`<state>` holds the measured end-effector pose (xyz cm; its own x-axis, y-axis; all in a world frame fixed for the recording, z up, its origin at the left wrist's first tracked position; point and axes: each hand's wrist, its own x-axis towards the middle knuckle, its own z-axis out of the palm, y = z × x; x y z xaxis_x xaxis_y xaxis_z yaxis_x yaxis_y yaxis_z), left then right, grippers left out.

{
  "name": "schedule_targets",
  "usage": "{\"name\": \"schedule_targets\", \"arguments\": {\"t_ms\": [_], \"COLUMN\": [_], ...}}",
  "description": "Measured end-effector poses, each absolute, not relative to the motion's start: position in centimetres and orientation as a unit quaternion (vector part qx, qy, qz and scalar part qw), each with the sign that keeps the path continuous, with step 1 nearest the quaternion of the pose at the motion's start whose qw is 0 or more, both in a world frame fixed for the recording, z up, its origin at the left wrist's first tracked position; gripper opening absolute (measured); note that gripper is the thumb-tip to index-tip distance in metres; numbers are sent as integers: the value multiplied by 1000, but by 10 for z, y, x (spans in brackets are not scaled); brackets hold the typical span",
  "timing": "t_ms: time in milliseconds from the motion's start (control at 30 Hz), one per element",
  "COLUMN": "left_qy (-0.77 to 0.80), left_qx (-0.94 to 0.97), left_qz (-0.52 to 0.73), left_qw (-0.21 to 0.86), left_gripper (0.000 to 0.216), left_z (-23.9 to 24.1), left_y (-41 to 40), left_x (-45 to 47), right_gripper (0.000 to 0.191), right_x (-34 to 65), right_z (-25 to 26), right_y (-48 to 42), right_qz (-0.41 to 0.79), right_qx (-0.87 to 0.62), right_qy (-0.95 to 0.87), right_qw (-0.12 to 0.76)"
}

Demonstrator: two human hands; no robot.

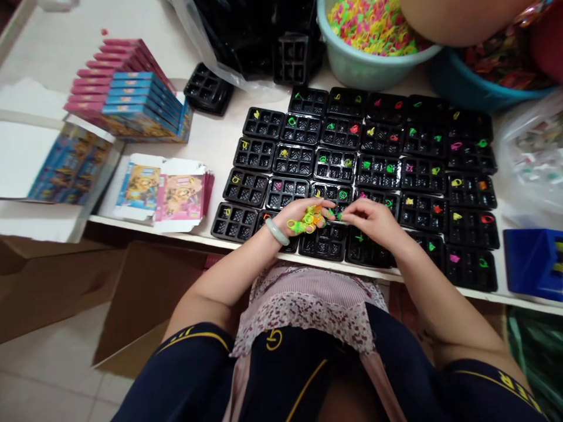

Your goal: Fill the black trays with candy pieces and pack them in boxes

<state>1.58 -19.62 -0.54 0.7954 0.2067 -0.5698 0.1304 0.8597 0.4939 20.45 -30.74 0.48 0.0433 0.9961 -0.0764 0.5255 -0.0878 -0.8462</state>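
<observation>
A bunch of small plastic rings, yellow, green and orange, lies in my left hand, which is cupped palm up with a pale bangle on its wrist. Thumb and fingers of my right hand are pinched together just right of the left fingertips, on what looks like a small green ring. Both hands are over rows of black six-compartment trays. Many trays hold one or two small coloured rings in their upper corner compartments. Parts of the trays under my hands are hidden.
A pale green tub full of coloured rings stands at the back, beside a blue basin. Pink and blue boxes, flat cartons and stacked black trays are at left. A blue bin sits at right.
</observation>
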Motion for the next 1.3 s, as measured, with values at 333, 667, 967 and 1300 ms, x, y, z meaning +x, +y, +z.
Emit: {"name": "schedule_targets", "arguments": {"t_ms": [333,667,967,1300], "left_qy": [317,350,375,396], "left_qx": [272,248,258,185], "left_qz": [38,88,123,193], "left_qw": [908,899,882,878], "left_gripper": [32,40,39,34], "left_z": [-11,-6,4,3], "left_y": [-204,-211,-199,-194], "left_x": [-28,-53,-80,-94], "right_gripper": [4,22,4,9], "right_x": [196,133,105,106], "right_z": [-8,18,-7,-4], "right_y": [-337,-292,-257,-265], "right_qz": [286,268,413,274], "right_qx": [-649,-577,-581,-551], "right_qy": [-688,-722,-605,-732], "right_qw": [154,274,355,292]}}
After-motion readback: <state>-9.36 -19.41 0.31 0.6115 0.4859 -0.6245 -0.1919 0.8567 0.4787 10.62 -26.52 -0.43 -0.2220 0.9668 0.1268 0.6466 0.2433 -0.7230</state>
